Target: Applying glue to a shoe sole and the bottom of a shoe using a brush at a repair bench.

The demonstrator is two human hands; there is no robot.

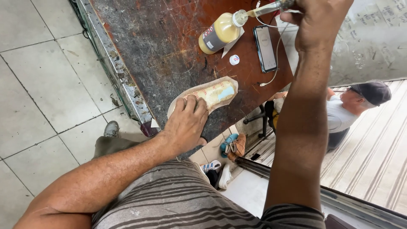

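Note:
My left hand (186, 123) presses flat on the near end of a shoe insole (212, 94) that lies on the worn table (169, 46). The insole is beige with a yellowish glue smear and a pale blue patch. My right hand (318, 21) is raised at the top of the view, closed around a brush handle (271, 7) whose tip goes into the mouth of a yellow glue bottle (220, 33). The bottle lies tilted on a scrap of paper. Its white cap (234, 60) sits loose on the table just below it.
A black phone (265, 48) with a white cable lies right of the bottle. The table's metal edge (114, 68) runs along the left over a tiled floor. Below the table are several shoes (231, 148), and a seated person in a dark cap (352, 106) is at right.

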